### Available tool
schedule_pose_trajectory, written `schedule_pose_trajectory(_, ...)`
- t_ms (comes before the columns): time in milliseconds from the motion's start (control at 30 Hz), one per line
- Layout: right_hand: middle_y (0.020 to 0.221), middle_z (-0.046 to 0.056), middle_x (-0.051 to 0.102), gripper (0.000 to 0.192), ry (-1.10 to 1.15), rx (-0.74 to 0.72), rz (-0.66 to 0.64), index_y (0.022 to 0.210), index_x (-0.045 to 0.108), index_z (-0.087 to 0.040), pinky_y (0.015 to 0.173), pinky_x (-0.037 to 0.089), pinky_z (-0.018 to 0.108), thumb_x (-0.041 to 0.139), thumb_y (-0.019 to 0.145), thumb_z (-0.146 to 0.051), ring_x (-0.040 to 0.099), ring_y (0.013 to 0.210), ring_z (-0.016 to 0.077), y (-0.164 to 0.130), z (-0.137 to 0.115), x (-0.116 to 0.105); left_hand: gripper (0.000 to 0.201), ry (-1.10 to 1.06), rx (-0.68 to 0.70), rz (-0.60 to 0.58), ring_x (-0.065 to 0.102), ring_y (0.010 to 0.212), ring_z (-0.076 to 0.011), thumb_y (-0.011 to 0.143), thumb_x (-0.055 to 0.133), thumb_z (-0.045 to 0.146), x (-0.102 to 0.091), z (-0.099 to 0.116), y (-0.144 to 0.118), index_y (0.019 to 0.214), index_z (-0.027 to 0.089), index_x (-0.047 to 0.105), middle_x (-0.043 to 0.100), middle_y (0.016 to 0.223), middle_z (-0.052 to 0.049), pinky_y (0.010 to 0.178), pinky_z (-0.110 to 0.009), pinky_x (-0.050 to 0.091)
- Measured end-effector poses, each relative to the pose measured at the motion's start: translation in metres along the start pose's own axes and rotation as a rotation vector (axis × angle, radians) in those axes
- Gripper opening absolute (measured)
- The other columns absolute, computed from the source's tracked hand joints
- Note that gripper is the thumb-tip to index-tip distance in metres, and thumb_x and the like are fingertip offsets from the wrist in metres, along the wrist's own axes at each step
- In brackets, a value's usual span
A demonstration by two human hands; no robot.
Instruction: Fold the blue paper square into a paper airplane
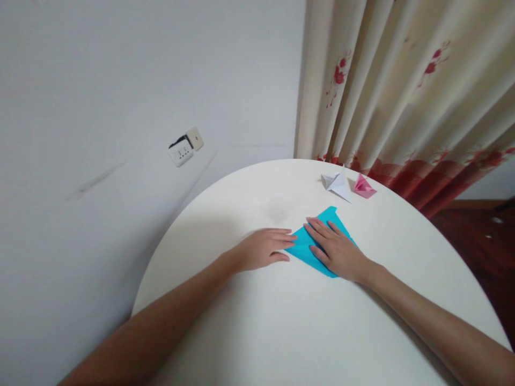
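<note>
A folded sheet of blue paper [302, 247] lies flat on the white round table [257, 332], pointed at its left end. Across its middle and right part rests my right hand [332, 246], palm down with the fingers stretched out, hiding some of the sheet. My left hand [265, 248] lies at the left point of the paper, fingers extended and their tips over its edge. Neither hand grips the sheet.
Toward the table's far right edge sit a white folded paper piece [338, 185] and a smaller pink one [364, 186]. Beyond the table are a wall with a socket [181, 153] and a cream curtain [386, 91] with red flowers.
</note>
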State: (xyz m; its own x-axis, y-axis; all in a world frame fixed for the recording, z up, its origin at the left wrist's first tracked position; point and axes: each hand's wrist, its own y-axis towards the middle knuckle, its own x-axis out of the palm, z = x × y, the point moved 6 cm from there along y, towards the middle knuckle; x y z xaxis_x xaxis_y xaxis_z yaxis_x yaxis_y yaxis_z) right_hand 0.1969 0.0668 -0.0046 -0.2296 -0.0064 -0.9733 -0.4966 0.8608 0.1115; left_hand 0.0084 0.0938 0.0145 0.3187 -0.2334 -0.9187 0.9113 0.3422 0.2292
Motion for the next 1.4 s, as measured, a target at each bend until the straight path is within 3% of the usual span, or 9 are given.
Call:
schedule_pose_trajectory(300,0.165,0.014,0.028,0.057,0.043,-0.012,-0.016,0.158,0.035,-0.019,0.122,0.023,0.059,0.040,0.104,-0.039,0.024,0.153,0.0302,0.000,-0.003,-0.007,0.033,0.045,-0.043,0.023,0.057,0.133,-0.0243,0.098,0.061,0.034,0.004,-0.002,0.002,0.129,0.023,0.068,0.067,0.136,-0.006,0.116,-0.042,0.043)
schedule_pose_trajectory(433,0.163,0.014,0.033,0.052,0.101,-0.056,0.036,0.152,0.046,-0.020,0.119,0.029,0.061,0.046,0.102,-0.032,0.030,0.151,0.0322,0.000,-0.004,-0.011,0.033,0.044,-0.070,0.027,0.058,0.132,-0.0246,0.099,0.060,0.034,0.005,-0.003,0.002,0.129,0.022,0.068,0.067,0.135,-0.007,0.115,-0.043,0.044)
schedule_pose_trajectory(667,0.148,0.009,0.057,0.040,0.193,-0.159,0.193,0.114,0.078,-0.023,0.116,0.036,0.061,0.052,0.087,-0.010,0.041,0.145,0.0338,-0.003,-0.006,-0.029,0.033,0.021,-0.076,0.047,0.059,0.131,-0.0235,0.098,0.061,0.034,0.003,-0.004,0.001,0.129,0.026,0.068,0.068,0.134,-0.006,0.114,-0.042,0.045)
schedule_pose_trajectory(833,0.140,0.011,0.064,0.041,0.166,-0.126,0.212,0.106,0.081,-0.020,0.113,0.041,0.059,0.052,0.081,-0.004,0.046,0.141,0.0350,-0.003,0.000,-0.030,0.032,0.027,-0.073,0.038,0.059,0.130,-0.0236,0.099,0.061,0.033,0.003,-0.003,0.002,0.129,0.025,0.068,0.068,0.134,-0.006,0.114,-0.042,0.045)
schedule_pose_trajectory(1400,0.142,0.010,0.062,0.042,0.186,-0.112,0.221,0.106,0.081,-0.024,0.114,0.041,0.060,0.053,0.082,-0.004,0.046,0.141,0.0349,-0.004,0.004,-0.031,0.032,0.008,-0.073,0.053,0.059,0.130,-0.0242,0.099,0.061,0.031,-0.001,-0.001,0.002,0.128,0.024,0.068,0.069,0.133,-0.007,0.113,-0.043,0.046)
